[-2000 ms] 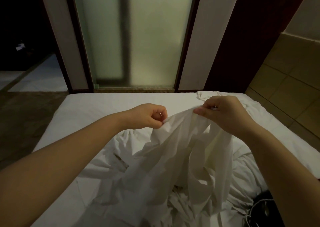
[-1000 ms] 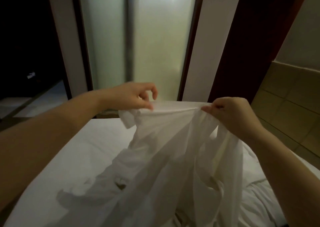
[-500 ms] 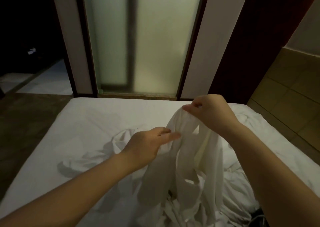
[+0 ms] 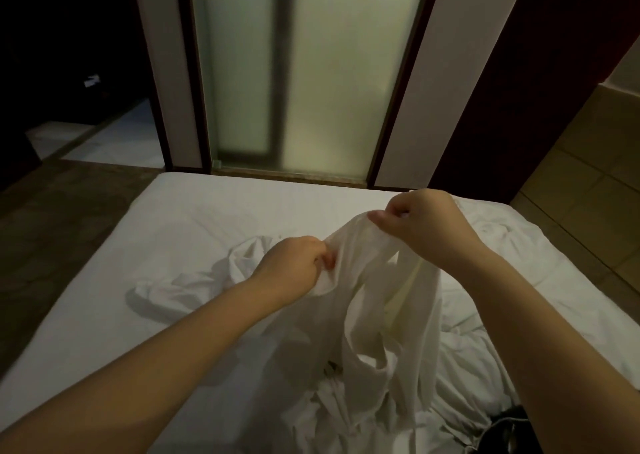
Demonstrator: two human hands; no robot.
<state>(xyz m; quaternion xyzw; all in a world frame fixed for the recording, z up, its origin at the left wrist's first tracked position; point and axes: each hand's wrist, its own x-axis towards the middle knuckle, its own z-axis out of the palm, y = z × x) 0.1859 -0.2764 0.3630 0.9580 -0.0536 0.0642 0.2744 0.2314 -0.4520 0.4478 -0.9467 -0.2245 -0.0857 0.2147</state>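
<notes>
Two bare hands hold a limp white cloth (image 4: pixel 363 315) up over a wide bed covered in a white sheet (image 4: pixel 207 218).

In this dim light I cannot tell what kind of cloth it is. Its lower end is lost in a crumpled heap of the same white on the near part of the bed. The left hand (image 4: pixel 294 266) grips a fold at the cloth's side, fingertips buried in it. The right hand (image 4: pixel 426 226), higher up, pinches the top edge between thumb and curled fingers. The cloth hangs lengthwise from that pinch, its top toward the tall frosted glass door (image 4: pixel 329 72) and its bottom pooling towards the person. A small dark object with a pale cord (image 4: pixel 509 429) is cut off at the bottom edge beside the right forearm.
</notes>
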